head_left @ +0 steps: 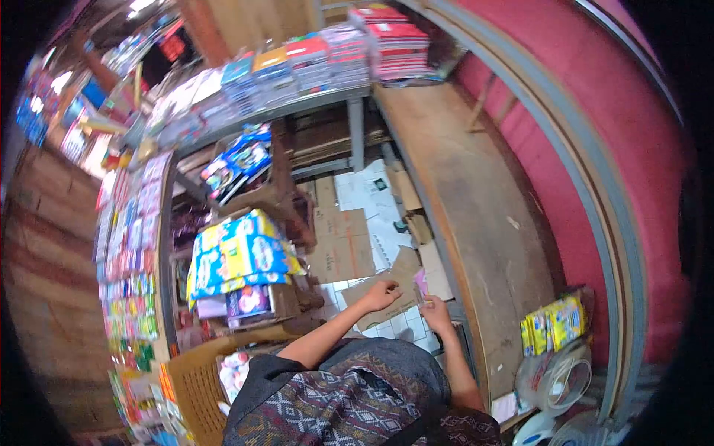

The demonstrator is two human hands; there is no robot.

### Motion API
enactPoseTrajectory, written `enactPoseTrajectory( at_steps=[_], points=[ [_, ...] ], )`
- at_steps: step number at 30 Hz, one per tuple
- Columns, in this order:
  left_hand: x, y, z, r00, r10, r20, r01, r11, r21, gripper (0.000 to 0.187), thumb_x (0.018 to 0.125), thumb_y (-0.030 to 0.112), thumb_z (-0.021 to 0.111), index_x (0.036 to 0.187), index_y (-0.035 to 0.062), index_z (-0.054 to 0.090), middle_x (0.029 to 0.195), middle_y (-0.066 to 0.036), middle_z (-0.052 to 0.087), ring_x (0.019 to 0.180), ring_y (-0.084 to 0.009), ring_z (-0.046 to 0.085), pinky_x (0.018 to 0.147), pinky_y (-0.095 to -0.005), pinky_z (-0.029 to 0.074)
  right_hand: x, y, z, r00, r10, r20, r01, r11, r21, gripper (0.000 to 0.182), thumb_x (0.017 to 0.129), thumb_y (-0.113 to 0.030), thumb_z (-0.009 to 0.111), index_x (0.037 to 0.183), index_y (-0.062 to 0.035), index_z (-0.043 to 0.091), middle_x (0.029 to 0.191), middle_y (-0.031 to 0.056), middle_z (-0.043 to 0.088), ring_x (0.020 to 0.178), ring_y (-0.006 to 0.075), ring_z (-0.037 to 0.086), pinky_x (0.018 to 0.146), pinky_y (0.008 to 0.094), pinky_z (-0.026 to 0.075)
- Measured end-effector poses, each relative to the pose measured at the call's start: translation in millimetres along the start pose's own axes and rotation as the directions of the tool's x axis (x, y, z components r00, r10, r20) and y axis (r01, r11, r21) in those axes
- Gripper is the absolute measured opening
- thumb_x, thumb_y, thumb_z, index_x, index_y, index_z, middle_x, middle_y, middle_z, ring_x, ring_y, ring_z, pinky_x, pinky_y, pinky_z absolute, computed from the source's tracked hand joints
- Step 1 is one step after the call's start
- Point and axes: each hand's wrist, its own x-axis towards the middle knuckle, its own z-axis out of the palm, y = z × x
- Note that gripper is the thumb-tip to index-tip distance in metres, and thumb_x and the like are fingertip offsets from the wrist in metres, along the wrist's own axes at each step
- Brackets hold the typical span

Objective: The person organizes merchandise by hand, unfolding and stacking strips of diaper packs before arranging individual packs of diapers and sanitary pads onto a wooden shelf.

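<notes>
My right hand (436, 312) pinches a small, thin pink piece (421, 282), perhaps paper or plastic, which sticks up above the fingers. A short way to its left is my left hand (381, 295), its fingers curled in; what they hold, if anything, is hidden. Both hands are over the floor in front of my lap, with a flattened cardboard sheet (394, 299) below them. A patterned dark garment (349, 394) covers my body at the bottom of the view.
A long wooden bench (483, 201) runs along my right side, with yellow packets (554, 327) and a clear plastic jar (554, 379) near its end. To the left stand blue-and-yellow packs (242, 256) and a brown plastic chair (197, 379). Stacked notebooks (309, 63) line the far table.
</notes>
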Motion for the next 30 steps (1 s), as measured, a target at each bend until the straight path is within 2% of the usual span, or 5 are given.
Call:
enactPoseTrajectory(
  at_steps=[5, 10, 19, 26, 30],
  points=[
    [-71, -25, -83, 0.883, -0.136, -0.448, 0.105, 0.99, -0.094, 0.041, 0.085, 0.026, 0.065, 0.113, -0.0041, 0.064, 0.1, -0.02, 0.069, 0.088, -0.0287, 0.069, 0.079, -0.0381, 0.054, 12, -33, 57, 0.962, 0.009, 0.273, 0.116, 0.891, -0.439, 0.046, 0.079, -0.02, 0.071, 0.117, 0.0027, 0.06, 0.083, 0.0129, 0.068, 0.079, 0.0233, 0.066, 0.074, 0.0355, 0.053],
    [-128, -64, -176, 0.46, -0.087, -0.884, 0.153, 0.988, -0.018, 0.039, 0.081, 0.024, 0.066, 0.106, -0.0053, 0.066, 0.085, -0.02, 0.069, 0.078, -0.0347, 0.068, 0.073, -0.0406, 0.053, 31, -72, 104, 0.903, 0.047, 0.427, 0.238, 0.772, -0.589, 0.05, 0.079, -0.022, 0.071, 0.119, 0.0052, 0.059, 0.089, 0.0168, 0.068, 0.084, 0.0268, 0.067, 0.078, 0.0369, 0.053],
    [-234, -88, -298, -0.172, -0.46, -0.871, 0.625, 0.632, -0.458, 0.059, 0.076, 0.045, 0.073, 0.097, -0.0097, 0.064, 0.089, -0.026, 0.069, 0.087, -0.0421, 0.067, 0.077, -0.05, 0.052, 58, -118, 161, 0.85, -0.021, 0.526, 0.39, 0.697, -0.602, 0.052, 0.079, -0.026, 0.07, 0.121, 0.0035, 0.057, 0.097, 0.0195, 0.068, 0.091, 0.0315, 0.067, 0.079, 0.0395, 0.052],
    [-230, -198, -317, -0.22, -0.533, -0.817, 0.285, 0.766, -0.577, 0.046, 0.081, 0.04, 0.073, 0.081, -0.0066, 0.067, 0.071, -0.02, 0.068, 0.06, -0.0336, 0.065, 0.059, -0.0428, 0.052, 68, -145, 183, 0.832, 0.002, 0.554, 0.384, 0.72, -0.578, 0.052, 0.082, -0.026, 0.069, 0.123, 0.0027, 0.056, 0.098, 0.0191, 0.068, 0.092, 0.0307, 0.066, 0.081, 0.039, 0.052],
    [-226, -216, -315, 0.023, -0.768, -0.64, -0.498, 0.546, -0.674, 0.024, 0.087, 0.023, 0.068, 0.078, 0.0031, 0.057, 0.058, -0.004, 0.053, 0.041, -0.0153, 0.048, 0.036, -0.0296, 0.034, 70, -147, 183, 0.831, 0.004, 0.556, 0.383, 0.721, -0.577, 0.053, 0.083, -0.026, 0.069, 0.125, 0.0026, 0.055, 0.098, 0.0183, 0.067, 0.091, 0.0295, 0.066, 0.081, 0.039, 0.051]
  ],
)
